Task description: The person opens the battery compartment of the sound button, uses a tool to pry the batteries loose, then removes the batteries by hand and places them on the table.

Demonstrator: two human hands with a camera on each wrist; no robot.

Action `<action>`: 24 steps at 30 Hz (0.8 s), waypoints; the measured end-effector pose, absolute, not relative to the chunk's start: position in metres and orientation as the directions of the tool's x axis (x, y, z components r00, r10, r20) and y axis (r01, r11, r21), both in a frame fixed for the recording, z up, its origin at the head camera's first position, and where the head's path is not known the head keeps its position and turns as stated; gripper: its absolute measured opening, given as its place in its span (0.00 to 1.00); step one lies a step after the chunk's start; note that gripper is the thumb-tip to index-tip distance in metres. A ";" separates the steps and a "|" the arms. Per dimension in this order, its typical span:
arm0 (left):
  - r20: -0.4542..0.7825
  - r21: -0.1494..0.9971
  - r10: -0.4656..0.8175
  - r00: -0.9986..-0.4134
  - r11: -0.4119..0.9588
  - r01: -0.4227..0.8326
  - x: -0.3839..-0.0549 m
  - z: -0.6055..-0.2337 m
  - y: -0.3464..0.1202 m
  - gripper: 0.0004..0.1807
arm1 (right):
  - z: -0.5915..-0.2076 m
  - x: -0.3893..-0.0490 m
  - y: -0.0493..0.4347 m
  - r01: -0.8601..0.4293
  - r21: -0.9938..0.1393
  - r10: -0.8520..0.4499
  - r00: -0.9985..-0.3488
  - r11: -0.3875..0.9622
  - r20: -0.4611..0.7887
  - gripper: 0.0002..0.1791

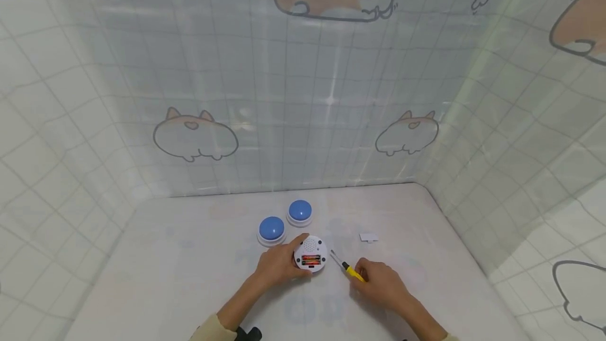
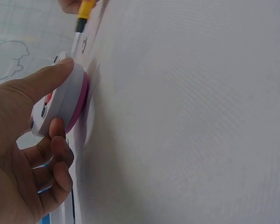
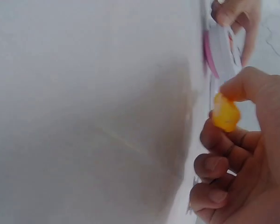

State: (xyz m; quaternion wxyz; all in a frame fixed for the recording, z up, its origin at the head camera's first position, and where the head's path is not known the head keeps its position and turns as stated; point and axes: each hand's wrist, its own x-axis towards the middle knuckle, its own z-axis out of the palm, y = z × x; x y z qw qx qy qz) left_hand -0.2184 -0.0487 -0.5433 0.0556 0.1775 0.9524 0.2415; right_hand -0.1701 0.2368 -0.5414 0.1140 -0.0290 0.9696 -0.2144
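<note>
My left hand grips the rim of a round white button device between thumb and fingers. The device lies upside down, its pink side against the table. Its underside faces up, with a speaker grille, dark dots near the edge and an uncovered compartment holding red-and-black batteries. In my right hand I pinch the yellow handle of a screwdriver. The metal shaft points toward the device, its tip just right of the rim and apart from it. A small white battery cover lies flat on the right.
Two blue-topped round buttons stand upright on white bases behind the left hand. The pale table is enclosed by white curtain walls with grid lines and cartoon animals. A black object shows at the left sleeve.
</note>
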 end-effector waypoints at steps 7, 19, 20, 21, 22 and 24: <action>-0.036 0.501 0.358 -0.933 0.814 0.293 -0.218 -0.546 -0.050 0.53 | -0.527 -0.175 0.246 -0.020 -0.616 -0.081 -0.994 0.787 -0.071 0.07; -0.004 0.506 0.344 -0.939 0.811 0.294 -0.217 -0.547 -0.050 0.43 | -0.509 -0.175 0.239 -0.030 -0.716 -0.044 -0.999 0.697 -0.001 0.06; 0.008 0.505 0.344 -0.939 0.809 0.300 -0.216 -0.547 -0.050 0.40 | -0.508 -0.175 0.238 -0.033 -0.709 -0.053 -0.999 0.705 -0.006 0.07; 0.017 0.503 0.342 -0.939 0.809 0.304 -0.216 -0.547 -0.050 0.38 | -0.507 -0.176 0.237 -0.034 -0.701 -0.060 -0.998 0.712 -0.012 0.07; 0.028 0.500 0.342 -0.939 0.809 0.309 -0.216 -0.547 -0.050 0.36 | -0.506 -0.176 0.235 -0.039 -0.694 -0.070 -0.997 0.719 -0.017 0.07; 0.042 0.494 0.340 -0.940 0.810 0.315 -0.216 -0.547 -0.050 0.34 | -0.504 -0.175 0.232 -0.054 -0.677 -0.091 -0.996 0.734 -0.019 0.07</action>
